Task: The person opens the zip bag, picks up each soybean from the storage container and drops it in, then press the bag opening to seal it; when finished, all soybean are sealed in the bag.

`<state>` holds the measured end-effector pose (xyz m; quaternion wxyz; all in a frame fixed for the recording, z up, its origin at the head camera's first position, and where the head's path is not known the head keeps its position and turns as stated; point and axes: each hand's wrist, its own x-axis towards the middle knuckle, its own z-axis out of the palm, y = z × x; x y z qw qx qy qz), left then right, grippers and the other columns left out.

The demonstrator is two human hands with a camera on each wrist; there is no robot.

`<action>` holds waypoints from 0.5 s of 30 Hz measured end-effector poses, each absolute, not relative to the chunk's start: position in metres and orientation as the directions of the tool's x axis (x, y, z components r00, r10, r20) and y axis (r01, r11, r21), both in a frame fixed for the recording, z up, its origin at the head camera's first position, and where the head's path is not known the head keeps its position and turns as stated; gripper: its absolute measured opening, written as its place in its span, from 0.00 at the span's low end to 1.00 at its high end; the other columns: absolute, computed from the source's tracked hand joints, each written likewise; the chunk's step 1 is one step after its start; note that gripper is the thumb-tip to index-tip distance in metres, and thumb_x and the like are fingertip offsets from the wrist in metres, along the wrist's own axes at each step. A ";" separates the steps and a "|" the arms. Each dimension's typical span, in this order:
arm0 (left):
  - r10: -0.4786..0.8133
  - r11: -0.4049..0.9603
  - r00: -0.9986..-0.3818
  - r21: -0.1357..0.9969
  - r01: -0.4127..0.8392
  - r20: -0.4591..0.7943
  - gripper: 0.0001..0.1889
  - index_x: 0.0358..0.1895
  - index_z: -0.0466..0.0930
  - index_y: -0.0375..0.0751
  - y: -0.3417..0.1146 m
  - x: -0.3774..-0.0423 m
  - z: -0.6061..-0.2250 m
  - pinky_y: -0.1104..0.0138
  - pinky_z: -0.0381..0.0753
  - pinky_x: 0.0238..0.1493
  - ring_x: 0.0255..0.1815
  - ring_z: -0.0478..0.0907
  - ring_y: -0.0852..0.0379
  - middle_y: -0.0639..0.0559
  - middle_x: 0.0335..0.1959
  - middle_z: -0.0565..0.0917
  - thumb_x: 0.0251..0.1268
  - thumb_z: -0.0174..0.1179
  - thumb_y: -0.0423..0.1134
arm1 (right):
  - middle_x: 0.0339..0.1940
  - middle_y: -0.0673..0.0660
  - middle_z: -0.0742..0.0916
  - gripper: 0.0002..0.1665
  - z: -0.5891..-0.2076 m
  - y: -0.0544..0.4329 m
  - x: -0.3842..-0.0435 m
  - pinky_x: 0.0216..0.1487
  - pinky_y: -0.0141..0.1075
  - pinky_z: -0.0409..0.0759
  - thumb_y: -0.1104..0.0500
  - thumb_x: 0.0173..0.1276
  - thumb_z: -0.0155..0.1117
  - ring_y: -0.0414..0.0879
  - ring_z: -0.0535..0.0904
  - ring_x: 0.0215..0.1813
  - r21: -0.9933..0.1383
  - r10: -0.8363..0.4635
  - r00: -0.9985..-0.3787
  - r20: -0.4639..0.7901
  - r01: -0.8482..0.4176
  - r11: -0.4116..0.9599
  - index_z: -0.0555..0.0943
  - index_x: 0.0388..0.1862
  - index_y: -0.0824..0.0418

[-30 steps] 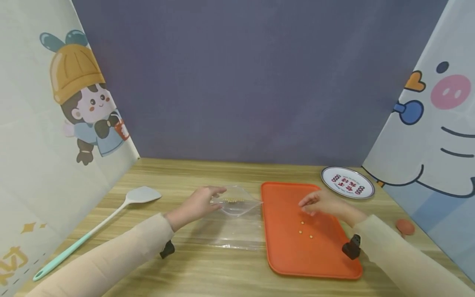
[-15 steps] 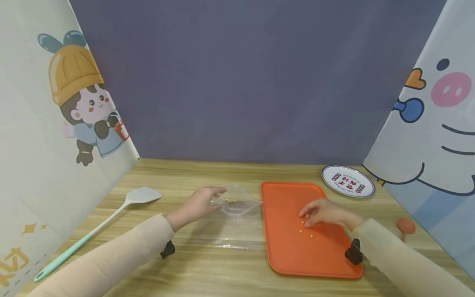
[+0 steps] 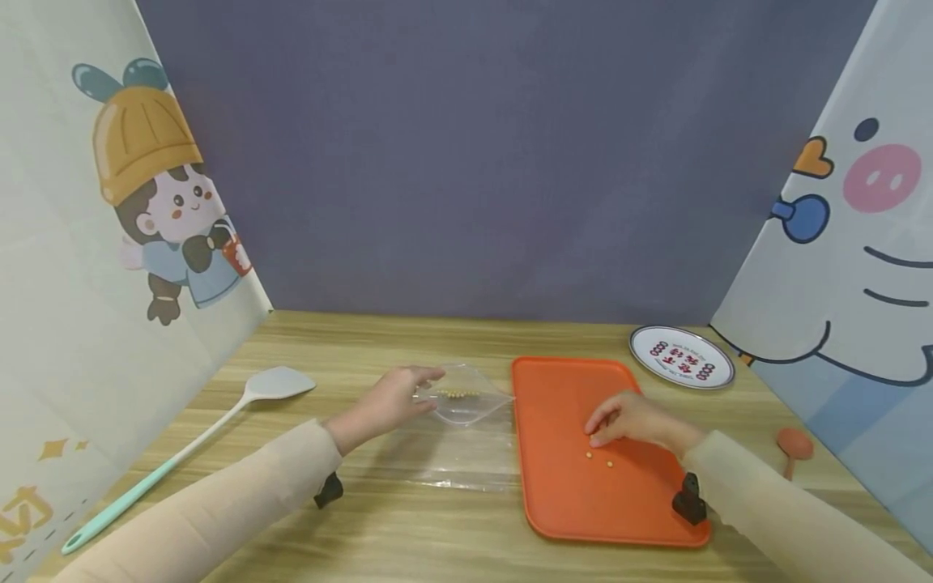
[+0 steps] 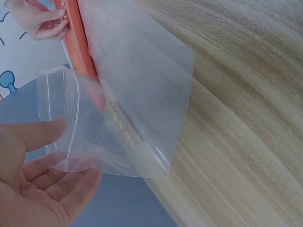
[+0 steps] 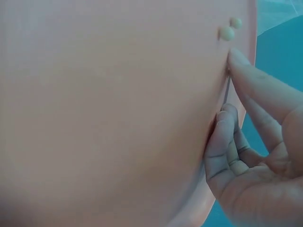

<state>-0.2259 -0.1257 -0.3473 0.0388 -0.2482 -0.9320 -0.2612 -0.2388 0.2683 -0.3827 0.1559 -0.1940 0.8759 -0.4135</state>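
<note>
My left hand [image 3: 388, 405] holds the mouth of a clear zip-lock bag [image 3: 448, 449] apart. In the left wrist view, the thumb lies on one side of the bag [image 4: 85, 127] and the fingers on the other. A row of small pale-yellow beans [image 3: 457, 394] shows inside it. Over the orange tray [image 3: 576, 510] my right hand [image 3: 637, 419] reaches down, fingertips at its surface. The right wrist view shows a gap between the thumb and the fingers. Two loose beans [image 3: 599, 460] lie beside the fingertips; a third is hidden by the hand.
A white spatula [image 3: 280, 383] with a mint handle lies at the left. Behind the tray on the right is a patterned plate [image 3: 681, 357]. A red-brown spoon [image 3: 794, 444] rests near the right wall. Printed panels and a grey-blue backdrop enclose the table.
My right hand has come down and slightly towards me over the tray. Its fingertips now cover one of the three loose beans. The left hand and the bag stay put.
</note>
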 end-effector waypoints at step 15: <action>0.440 0.735 -0.873 0.474 0.484 0.209 0.26 0.61 0.75 0.35 -0.126 -0.225 -0.347 0.56 0.83 0.56 0.53 0.81 0.46 0.41 0.58 0.81 0.56 0.68 0.32 | 0.30 0.54 0.89 0.14 -0.385 0.272 -0.244 0.27 0.30 0.79 0.61 0.56 0.74 0.37 0.77 0.27 -0.791 -0.417 -0.902 -0.115 -0.171 0.588 0.85 0.36 0.70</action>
